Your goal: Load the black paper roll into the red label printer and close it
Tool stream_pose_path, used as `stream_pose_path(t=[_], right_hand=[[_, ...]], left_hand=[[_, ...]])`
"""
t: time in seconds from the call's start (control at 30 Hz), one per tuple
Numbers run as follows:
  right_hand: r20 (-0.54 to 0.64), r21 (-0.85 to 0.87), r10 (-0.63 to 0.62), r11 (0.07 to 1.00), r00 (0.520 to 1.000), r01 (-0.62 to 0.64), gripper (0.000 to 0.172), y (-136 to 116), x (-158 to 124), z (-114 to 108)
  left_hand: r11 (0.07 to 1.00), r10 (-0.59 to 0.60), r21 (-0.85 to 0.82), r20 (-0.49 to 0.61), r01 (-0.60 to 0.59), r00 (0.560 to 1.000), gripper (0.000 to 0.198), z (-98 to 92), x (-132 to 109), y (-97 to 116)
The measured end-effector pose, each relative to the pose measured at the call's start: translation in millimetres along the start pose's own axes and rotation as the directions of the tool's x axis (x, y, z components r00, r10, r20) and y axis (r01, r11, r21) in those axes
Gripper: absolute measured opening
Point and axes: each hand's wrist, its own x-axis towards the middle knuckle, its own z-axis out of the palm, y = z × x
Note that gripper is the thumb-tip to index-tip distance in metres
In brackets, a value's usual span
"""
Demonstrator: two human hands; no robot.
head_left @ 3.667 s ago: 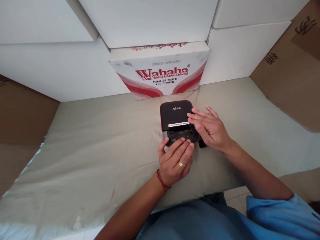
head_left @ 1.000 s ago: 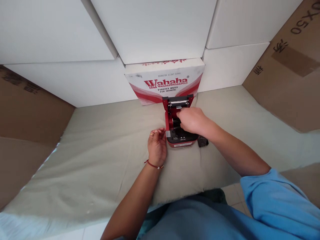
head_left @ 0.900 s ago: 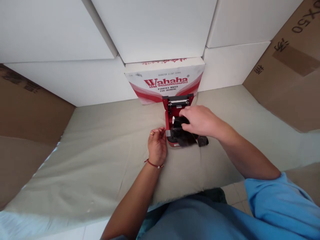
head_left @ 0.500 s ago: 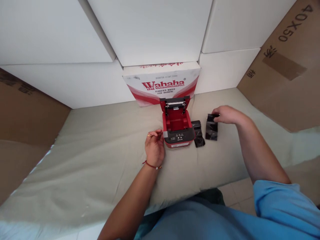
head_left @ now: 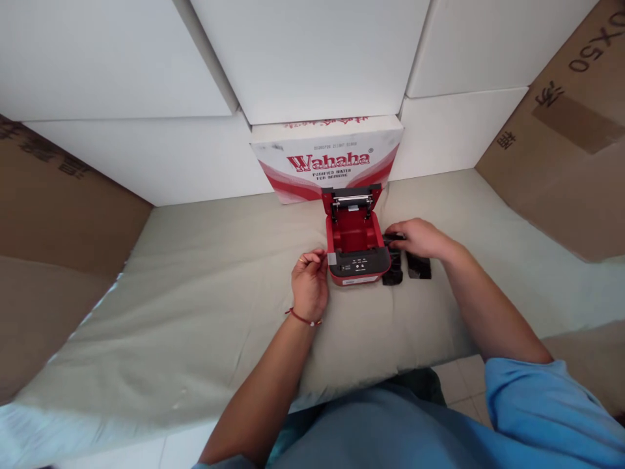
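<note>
A red and black thermal printer [head_left: 359, 264] stands on the cloth with its lid [head_left: 351, 195] raised and its red inner bay exposed. My left hand [head_left: 311, 280] is closed in a pinch against its front left corner, beside a small grey patch [head_left: 332, 258]. Whether anything thin lies between those fingers is hard to see. To the printer's right lie two flat, shiny black packets. My right hand [head_left: 413, 238] has its fingers closed on the upper end of the nearer packet [head_left: 392, 268]. The outer packet [head_left: 418, 266] lies partly hidden under that hand.
A white and red Wahaha water carton [head_left: 327, 159] leans behind the printer against white boxes [head_left: 312, 58]. Brown cardboard panels rise at the left [head_left: 63, 254] and right [head_left: 576, 169]. The green-grey cloth [head_left: 219, 286] is wrinkled and ends at a front edge near my body.
My right hand has moved left from the outer black packet to the one beside the printer. My left hand stays at the printer's corner. The whole view has shifted slightly.
</note>
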Motion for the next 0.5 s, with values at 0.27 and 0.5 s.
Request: stream_pose_path(t=[0.27, 0.5], right_hand=[[-0.175, 0.519, -0.255, 0.797, 0.951, 0.309, 0.051, 21.6, -58.3, -100.6], [-0.029, 0.223, -0.260, 0.940, 0.965, 0.260, 0.036, -78.7, 18.1, -36.7]], left_hand=[[0.999, -0.020, -0.027, -0.021, 0.019, 1.000, 0.022, 3.6, -0.9, 0.4], [1.000, -0.023, -0.017, -0.007, 0.023, 1.000, 0.022, 3.9, -1.0, 3.4]])
